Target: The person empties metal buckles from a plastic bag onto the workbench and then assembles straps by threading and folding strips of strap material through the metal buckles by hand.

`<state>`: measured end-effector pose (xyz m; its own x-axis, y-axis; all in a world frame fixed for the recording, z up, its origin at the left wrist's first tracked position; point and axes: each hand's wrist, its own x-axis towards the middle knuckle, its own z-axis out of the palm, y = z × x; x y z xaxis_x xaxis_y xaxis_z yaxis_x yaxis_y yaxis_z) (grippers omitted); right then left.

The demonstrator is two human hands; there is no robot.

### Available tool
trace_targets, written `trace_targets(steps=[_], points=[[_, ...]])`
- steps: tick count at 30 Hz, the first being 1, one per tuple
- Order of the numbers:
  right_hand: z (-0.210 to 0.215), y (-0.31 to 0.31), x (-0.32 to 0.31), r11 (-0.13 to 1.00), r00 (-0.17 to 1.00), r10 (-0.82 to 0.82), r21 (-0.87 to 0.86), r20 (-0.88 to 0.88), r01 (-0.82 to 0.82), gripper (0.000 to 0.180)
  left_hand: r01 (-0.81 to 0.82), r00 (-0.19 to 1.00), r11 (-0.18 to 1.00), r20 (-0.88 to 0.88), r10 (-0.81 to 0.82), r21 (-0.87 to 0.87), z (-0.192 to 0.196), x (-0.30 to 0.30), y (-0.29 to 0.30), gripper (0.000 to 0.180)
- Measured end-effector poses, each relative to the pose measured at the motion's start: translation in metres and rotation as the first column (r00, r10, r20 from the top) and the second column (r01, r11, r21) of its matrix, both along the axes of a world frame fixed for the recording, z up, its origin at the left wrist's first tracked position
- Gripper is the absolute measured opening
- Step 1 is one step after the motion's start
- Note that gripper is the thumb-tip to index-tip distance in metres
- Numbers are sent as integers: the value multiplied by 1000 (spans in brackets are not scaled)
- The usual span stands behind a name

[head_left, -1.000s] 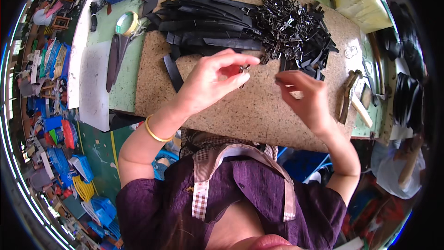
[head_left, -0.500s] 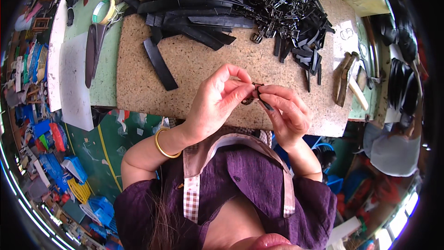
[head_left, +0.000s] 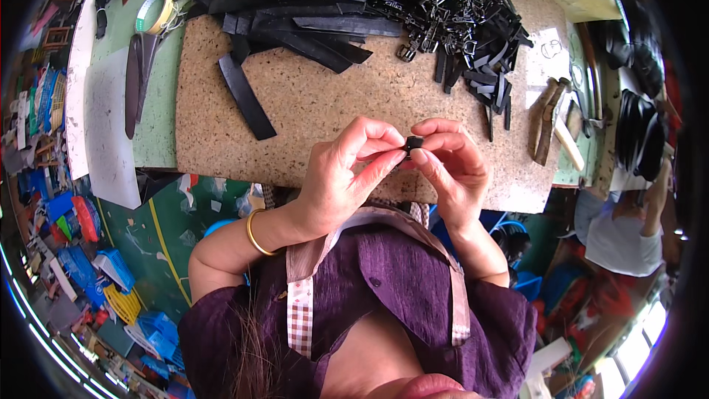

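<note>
Above the near edge of the board, my left hand (head_left: 341, 171) and my right hand (head_left: 456, 171) meet fingertip to fingertip. Between them they pinch a short black strip (head_left: 415, 142), which looks folded over. A small buckle seen in the fingers earlier is now mostly hidden behind the fingertips. Both hands are closed at thumb and forefinger. Farther off lies a heap of black metal buckles (head_left: 447, 4), with loose short black strips (head_left: 489, 80) spilling from its near side. Long black strips (head_left: 295, 1) are piled left of the buckles, one lying apart nearer me.
The speckled board (head_left: 317, 107) rests on a green table. At right lie pincers (head_left: 547, 120) and a hammer (head_left: 569, 143). A tape roll (head_left: 167, 15) and dark scissors (head_left: 140, 77) lie at left beside a white sheet (head_left: 111, 125). Another person (head_left: 624, 233) is at far right.
My right fingers have shifted round the strip. Its end, which pointed down toward me, is now turned up between the fingertips, and the buckle shows less.
</note>
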<state>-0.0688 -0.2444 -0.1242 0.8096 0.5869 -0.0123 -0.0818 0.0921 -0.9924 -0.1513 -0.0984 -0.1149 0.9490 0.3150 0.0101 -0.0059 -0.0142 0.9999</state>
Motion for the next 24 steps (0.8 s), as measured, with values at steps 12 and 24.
trace_targets(steps=[12,24], points=[[-2,-3,-1,993,992,57,98,111,-68,15,-79,975,727,204,-86,682,4,-31,65,17],[4,33,12,986,810,162,126,-564,-109,15,-196,952,838,-106,287,509,-10,-24,168,40]])
